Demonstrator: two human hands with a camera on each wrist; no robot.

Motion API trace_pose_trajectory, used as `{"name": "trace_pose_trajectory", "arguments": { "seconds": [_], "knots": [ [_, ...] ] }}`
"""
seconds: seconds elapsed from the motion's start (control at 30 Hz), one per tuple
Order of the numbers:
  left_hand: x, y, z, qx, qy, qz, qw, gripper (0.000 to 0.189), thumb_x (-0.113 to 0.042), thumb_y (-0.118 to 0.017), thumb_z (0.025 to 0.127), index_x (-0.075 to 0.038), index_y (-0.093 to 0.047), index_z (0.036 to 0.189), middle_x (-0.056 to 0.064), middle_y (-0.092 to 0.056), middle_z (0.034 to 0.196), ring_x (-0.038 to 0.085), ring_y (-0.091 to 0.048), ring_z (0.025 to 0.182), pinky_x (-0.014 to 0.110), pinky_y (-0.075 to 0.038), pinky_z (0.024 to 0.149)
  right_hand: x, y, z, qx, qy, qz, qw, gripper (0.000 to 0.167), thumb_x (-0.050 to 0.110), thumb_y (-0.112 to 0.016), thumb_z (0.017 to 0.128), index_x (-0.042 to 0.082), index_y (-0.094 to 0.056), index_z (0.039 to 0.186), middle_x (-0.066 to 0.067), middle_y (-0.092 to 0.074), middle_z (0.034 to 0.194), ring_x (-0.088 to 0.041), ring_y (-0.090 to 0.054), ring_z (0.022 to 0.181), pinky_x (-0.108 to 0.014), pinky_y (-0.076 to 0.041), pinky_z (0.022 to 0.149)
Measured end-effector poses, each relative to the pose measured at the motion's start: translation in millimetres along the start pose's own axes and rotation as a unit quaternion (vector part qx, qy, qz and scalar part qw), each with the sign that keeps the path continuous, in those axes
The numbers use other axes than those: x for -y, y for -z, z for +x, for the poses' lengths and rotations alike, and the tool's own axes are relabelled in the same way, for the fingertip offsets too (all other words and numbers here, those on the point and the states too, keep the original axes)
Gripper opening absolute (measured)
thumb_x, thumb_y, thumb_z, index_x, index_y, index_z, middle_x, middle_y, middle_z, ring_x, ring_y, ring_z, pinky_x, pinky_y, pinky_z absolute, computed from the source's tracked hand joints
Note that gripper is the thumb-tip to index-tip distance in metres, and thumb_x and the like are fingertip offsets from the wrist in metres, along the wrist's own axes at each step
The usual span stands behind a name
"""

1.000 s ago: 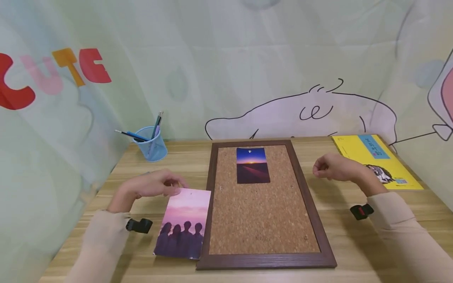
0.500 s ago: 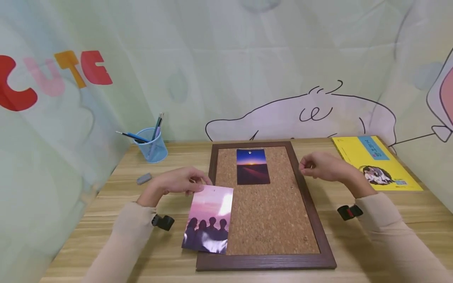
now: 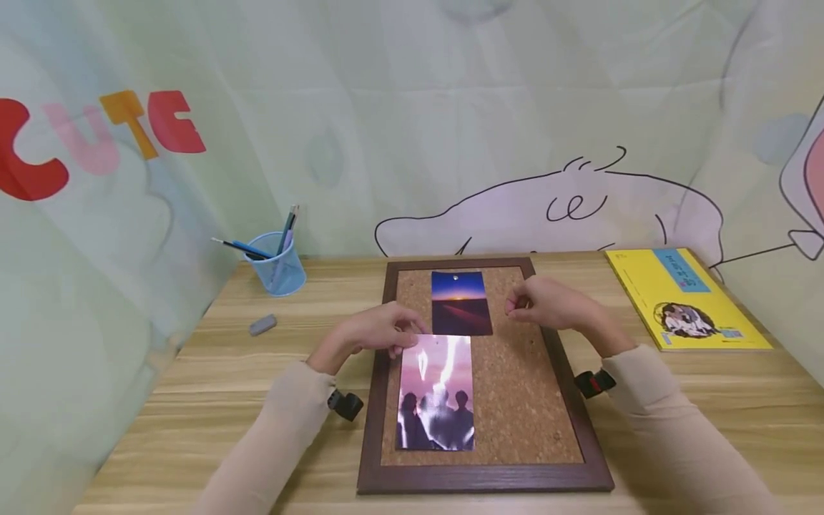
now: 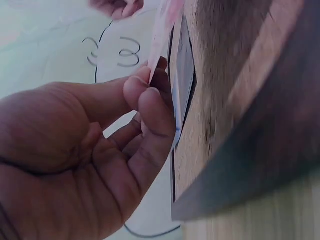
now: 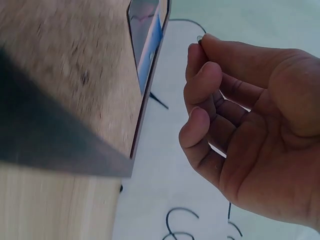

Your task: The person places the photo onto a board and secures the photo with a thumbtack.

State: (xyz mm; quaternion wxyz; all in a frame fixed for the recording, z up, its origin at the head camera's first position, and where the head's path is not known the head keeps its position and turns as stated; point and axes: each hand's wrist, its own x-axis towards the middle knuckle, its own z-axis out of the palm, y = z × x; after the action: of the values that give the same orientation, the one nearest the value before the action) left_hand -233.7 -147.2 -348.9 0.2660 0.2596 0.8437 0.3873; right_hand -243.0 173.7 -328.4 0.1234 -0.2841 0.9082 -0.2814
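Observation:
My left hand point(image 3: 381, 330) pinches a pink photo point(image 3: 436, 393) by its upper left corner, between thumb and fingers. Four-sided and glossy, it shows dark silhouettes of people and hangs over the lower left of a framed cork board point(image 3: 515, 400). Edge-on, the pink photo point(image 4: 161, 35) also appears in the left wrist view. Over the board's upper right, my right hand point(image 3: 555, 306) pinches a tiny shiny thumbtack point(image 5: 200, 39), mostly hidden by the fingertips. A sunset photo point(image 3: 460, 307) is fixed near the board's top by a silver tack point(image 3: 455, 278).
On the wooden table point(image 3: 212, 400) a grey eraser point(image 3: 262, 325) lies left of the board. A blue mesh cup point(image 3: 283, 275) with pencils stands behind it. At the right is a yellow book point(image 3: 644, 286); a printed curtain point(image 3: 309, 143) hangs behind.
My left hand has carried the pink photo rightward from beside the board to over the cork. My right hand has moved left from beside the frame to over the board.

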Motion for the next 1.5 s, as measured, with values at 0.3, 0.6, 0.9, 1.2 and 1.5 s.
{"name": "trace_pose_trajectory", "arguments": {
  "seconds": [0.3,0.6,0.9,1.2,1.5],
  "knots": [
    [-8.7,-19.0,25.0,0.013,0.003,-0.013,0.9998,0.019,0.002,-0.059,0.097,0.001,-0.068,0.113,0.003,-0.056,0.067,0.011,-0.054,0.057,0.023,-0.047,0.056,15.5,-18.0,21.4,0.034,0.036,0.022,0.9985,0.008,0.0,-0.063,0.094,0.004,-0.066,0.087,-0.003,-0.063,0.082,-0.014,-0.056,0.075,-0.028,-0.048,0.065],
    [-14.2,-29.6,36.3,0.0,0.032,-0.038,0.9988,0.016,0.003,-0.062,0.095,0.0,-0.068,0.11,0.005,-0.06,0.069,0.012,-0.058,0.057,0.024,-0.053,0.056,24.8,-36.2,34.4,0.075,0.029,0.028,0.9964,0.008,0.002,-0.066,0.094,0.005,-0.067,0.086,0.0,-0.063,0.076,-0.01,-0.054,0.068,-0.024,-0.045,0.061],
    [-13.1,-32.5,41.4,-0.005,0.049,-0.038,0.9981,0.012,0.001,-0.064,0.094,0.002,-0.065,0.106,0.006,-0.058,0.066,0.014,-0.059,0.054,0.027,-0.055,0.054,26.0,-45.4,40.0,0.099,0.026,0.003,0.9947,0.009,0.003,-0.067,0.093,0.009,-0.07,0.087,0.003,-0.063,0.075,-0.009,-0.05,0.063,-0.024,-0.038,0.056],
    [-11.1,-34.8,43.7,-0.013,0.062,-0.046,0.9969,0.009,0.004,-0.065,0.093,0.003,-0.062,0.102,0.007,-0.058,0.064,0.014,-0.059,0.054,0.027,-0.055,0.054,23.1,-57.0,43.7,0.137,0.023,0.049,0.9891,0.007,0.001,-0.065,0.094,0.005,-0.068,0.088,0.003,-0.056,0.07,-0.008,-0.044,0.059,-0.022,-0.032,0.053],
    [-13.5,-34.6,44.7,-0.03,0.094,-0.026,0.9947,0.011,0.004,-0.068,0.09,0.0,-0.061,0.097,0.009,-0.06,0.064,0.014,-0.058,0.053,0.027,-0.056,0.055,33.0,-57.1,47.5,0.123,-0.015,-0.003,0.9923,0.009,0.002,-0.066,0.093,0.008,-0.069,0.087,0.002,-0.062,0.077,-0.012,-0.053,0.067,-0.024,-0.042,0.061]
  ]
}}
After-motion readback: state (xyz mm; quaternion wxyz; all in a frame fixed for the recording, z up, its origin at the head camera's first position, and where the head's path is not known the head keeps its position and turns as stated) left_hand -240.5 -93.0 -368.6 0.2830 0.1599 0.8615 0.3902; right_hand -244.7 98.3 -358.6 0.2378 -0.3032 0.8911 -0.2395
